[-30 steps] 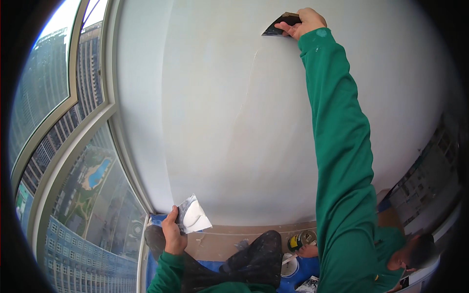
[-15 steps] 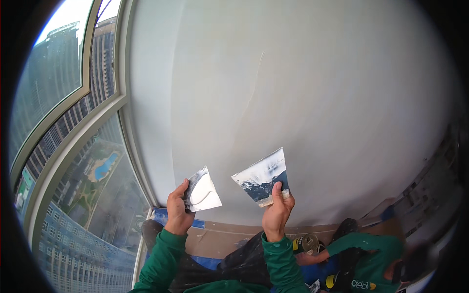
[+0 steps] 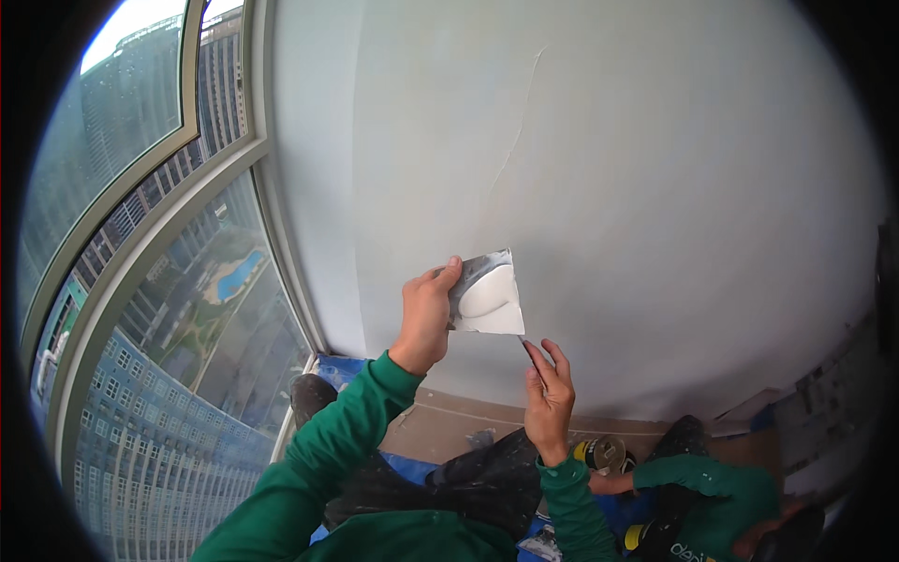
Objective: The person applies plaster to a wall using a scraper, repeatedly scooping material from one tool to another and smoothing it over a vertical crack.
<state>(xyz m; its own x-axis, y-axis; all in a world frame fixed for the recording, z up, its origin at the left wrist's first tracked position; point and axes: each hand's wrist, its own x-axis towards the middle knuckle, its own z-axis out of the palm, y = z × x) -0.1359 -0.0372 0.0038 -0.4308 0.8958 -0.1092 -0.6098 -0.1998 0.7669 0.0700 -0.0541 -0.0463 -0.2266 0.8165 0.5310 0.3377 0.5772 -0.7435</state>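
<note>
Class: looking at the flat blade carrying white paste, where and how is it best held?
Probably pinch the flat blade by its left edge, coming from the left, where the left hand is: it is flat, and the white paste lies mostly rightward, leaving the upper left largely bare.

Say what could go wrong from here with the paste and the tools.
White paste appears to reach the edge of the plate in the left hand, so a tilt might let some slide off. The right hand holds a thin tool edge-on near the plate's lower corner, which it could bump.
</note>
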